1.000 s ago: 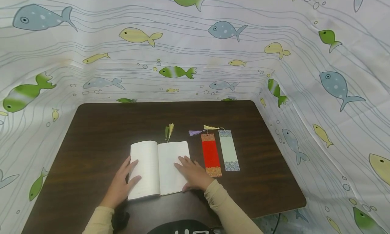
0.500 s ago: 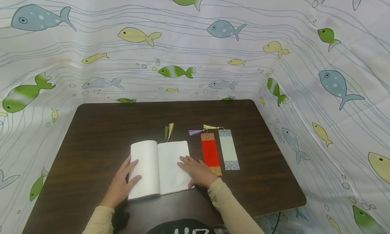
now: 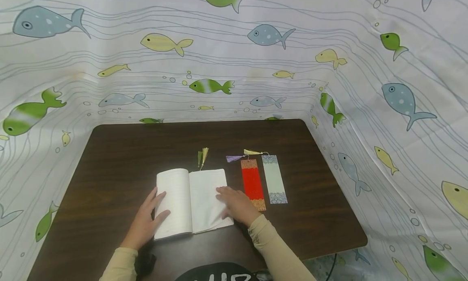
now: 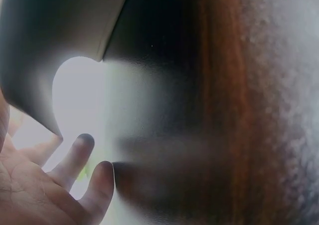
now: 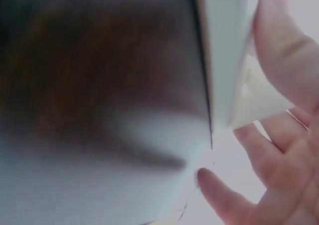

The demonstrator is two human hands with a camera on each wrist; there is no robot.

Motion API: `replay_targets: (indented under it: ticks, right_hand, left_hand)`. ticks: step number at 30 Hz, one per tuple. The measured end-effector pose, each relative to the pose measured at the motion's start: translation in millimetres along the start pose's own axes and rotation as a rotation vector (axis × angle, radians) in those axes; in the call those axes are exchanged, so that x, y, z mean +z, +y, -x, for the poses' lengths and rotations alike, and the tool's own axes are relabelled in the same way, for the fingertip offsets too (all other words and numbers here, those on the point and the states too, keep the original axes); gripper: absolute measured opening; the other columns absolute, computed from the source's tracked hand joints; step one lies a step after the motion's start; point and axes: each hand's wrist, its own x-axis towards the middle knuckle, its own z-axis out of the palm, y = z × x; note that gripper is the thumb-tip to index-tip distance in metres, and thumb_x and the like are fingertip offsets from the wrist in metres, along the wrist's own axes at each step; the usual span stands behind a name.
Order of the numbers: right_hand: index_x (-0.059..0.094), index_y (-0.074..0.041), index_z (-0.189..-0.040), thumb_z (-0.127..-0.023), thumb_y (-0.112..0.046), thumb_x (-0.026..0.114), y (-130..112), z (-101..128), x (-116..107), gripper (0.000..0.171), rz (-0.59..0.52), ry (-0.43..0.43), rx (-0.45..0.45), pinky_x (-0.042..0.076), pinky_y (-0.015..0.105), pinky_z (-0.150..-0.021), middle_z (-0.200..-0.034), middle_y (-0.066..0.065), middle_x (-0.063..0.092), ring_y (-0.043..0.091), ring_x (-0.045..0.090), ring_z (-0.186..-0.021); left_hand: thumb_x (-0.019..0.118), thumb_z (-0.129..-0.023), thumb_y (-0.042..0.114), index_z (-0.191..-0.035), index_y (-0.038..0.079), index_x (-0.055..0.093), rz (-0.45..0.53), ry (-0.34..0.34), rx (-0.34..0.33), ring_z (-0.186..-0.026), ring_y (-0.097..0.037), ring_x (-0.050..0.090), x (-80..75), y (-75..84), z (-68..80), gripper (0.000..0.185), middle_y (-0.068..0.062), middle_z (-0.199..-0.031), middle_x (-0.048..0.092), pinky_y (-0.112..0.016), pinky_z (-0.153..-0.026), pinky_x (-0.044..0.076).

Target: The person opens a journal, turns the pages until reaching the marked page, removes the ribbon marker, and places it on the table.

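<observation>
An open notebook (image 3: 173, 204) with blank-looking pages lies near the table's front. My left hand (image 3: 144, 222) rests at its left side, thumb and index finger over the left page, the fingers loosely extended in the left wrist view. My right hand (image 3: 237, 206) is at the right edge, pinching a right-hand page (image 3: 206, 195) whose lower corner bends up; in the right wrist view the loose page corner (image 5: 261, 100) shows between thumb and fingers. Green and yellow tassels (image 3: 202, 157) stick out past the notebook's top edge.
Right of the notebook lie a red bookmark (image 3: 253, 183) with a purple tassel and a pale green bookmark (image 3: 274, 179) with a yellow tassel. The dark wooden table (image 3: 120, 151) is surrounded by a fish-patterned curtain (image 3: 219, 61).
My right hand has slid rightward to the page edge and drawn its fingers in; the right page's lower corner now bends up, showing what lies beneath. My left hand stays put.
</observation>
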Motion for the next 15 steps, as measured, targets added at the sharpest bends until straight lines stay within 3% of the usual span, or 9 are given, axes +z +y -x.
replay_targets:
  ticks: [4,8,12,15]
  right_hand:
    - [0.076,-0.016,-0.107,-0.079,-0.035,0.088,-1.1,-4.1,3.6,0.036,0.031,0.09,0.017,0.052,0.038,-0.1,-0.139,0.001,0.063,0.018,0.056,-0.129]
    - [0.073,-0.016,-0.097,-0.077,-0.035,0.09,-1.4,-5.6,6.5,0.033,0.036,0.164,0.038,0.052,0.036,-0.101,-0.139,0.007,0.06,0.022,0.059,-0.123]
    - [0.068,-0.013,-0.119,-0.074,-0.035,0.092,-2.4,-5.9,5.9,0.055,-0.044,0.179,0.091,0.051,0.035,-0.103,-0.145,0.012,0.052,0.025,0.061,-0.121]
    - [0.054,-0.014,-0.142,-0.075,-0.033,0.092,-3.0,-5.6,4.9,0.079,-0.122,0.149,0.12,0.049,0.036,-0.105,-0.145,0.012,0.05,0.025,0.058,-0.124]
  left_hand:
    - [0.07,-0.097,0.029,-0.149,0.007,0.048,0.004,-0.003,-0.007,-0.144,-0.056,0.025,0.7,-1.1,0.1,0.061,-0.024,-0.165,0.021,-0.08,-0.104,0.024]
    - [0.07,-0.097,0.028,-0.149,0.006,0.048,0.013,-0.002,-0.005,-0.144,-0.056,0.025,1.2,-1.3,0.5,0.06,-0.025,-0.164,0.021,-0.08,-0.104,0.024]
    - [0.07,-0.097,0.028,-0.148,0.005,0.048,0.011,-0.001,-0.012,-0.144,-0.056,0.025,0.8,0.5,0.7,0.06,-0.025,-0.164,0.022,-0.08,-0.104,0.025]
    - [0.07,-0.097,0.027,-0.148,0.005,0.048,0.006,0.002,-0.015,-0.144,-0.056,0.025,1.0,1.1,0.7,0.06,-0.025,-0.164,0.022,-0.079,-0.104,0.025]
